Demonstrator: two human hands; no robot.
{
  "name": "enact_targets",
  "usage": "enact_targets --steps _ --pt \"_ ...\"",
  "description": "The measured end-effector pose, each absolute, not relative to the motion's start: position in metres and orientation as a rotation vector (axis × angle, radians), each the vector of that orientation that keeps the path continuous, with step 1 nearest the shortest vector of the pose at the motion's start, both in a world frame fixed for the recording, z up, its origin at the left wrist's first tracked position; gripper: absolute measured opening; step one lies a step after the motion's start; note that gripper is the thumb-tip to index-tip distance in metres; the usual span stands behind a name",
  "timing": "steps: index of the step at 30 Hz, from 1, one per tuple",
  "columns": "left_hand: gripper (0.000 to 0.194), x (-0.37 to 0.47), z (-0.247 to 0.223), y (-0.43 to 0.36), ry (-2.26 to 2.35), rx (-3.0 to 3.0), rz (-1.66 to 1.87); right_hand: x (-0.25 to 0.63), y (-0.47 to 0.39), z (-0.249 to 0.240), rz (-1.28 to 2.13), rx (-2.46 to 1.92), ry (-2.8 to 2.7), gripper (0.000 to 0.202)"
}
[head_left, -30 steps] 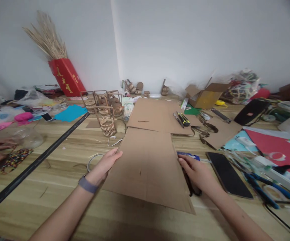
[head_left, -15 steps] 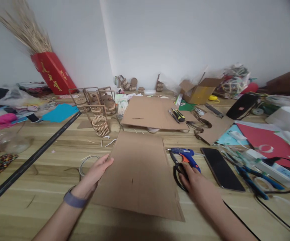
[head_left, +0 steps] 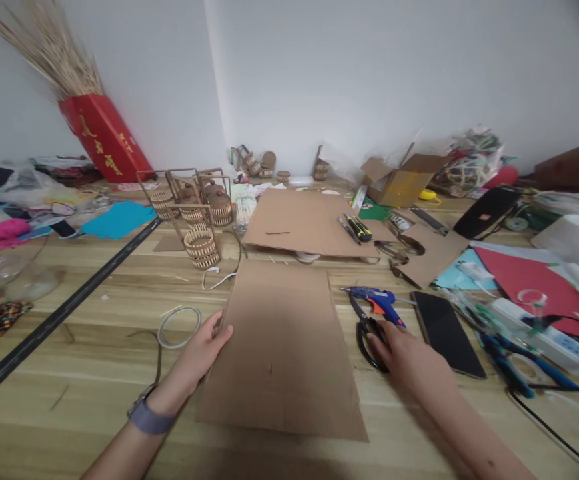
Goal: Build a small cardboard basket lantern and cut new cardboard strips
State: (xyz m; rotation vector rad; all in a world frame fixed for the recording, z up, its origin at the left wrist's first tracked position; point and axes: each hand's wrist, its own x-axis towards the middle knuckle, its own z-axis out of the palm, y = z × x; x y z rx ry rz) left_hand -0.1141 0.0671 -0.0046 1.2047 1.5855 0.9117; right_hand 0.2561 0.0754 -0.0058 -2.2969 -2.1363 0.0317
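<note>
Cardboard sheet [head_left: 279, 347], lower centre, edge pinched in the left hand [head_left: 200, 350]; the right hand [head_left: 409, 357] grips black scissors [head_left: 364, 322]; upper left, a red box [head_left: 104, 137] bristles with dry stalks [head_left: 64, 60].

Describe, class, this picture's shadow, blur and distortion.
Head view: shadow darkens the table below the near cardboard sheet; head view: the stalks at upper left look smeared; head view: the upper right corner is dark; head view: the red container leans outward, perhaps from lens distortion.
</note>
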Motion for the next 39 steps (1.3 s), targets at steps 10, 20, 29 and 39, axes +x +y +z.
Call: enact_targets --steps 10,20,29,39 --pt "0.042 -0.119 -0.016 0.039 1.919 2.257 0.632 0.284 0.111 0.001 0.027 -2.383 -1.978 0.030" --pt "0.080 -0.065 0.019 0.016 1.249 2.373 -0.150 0.295 0.114 0.006 0.236 -2.223 -1.597 0.026" --pt "0.061 -0.052 0.035 0.032 1.222 2.346 -0.145 0.281 0.111 0.024 0.829 -1.720 -1.298 0.029" --pt "0.069 -0.050 -0.001 0.031 1.240 2.398 -0.066 0.253 0.149 0.045 1.140 -1.452 -1.104 0.031"
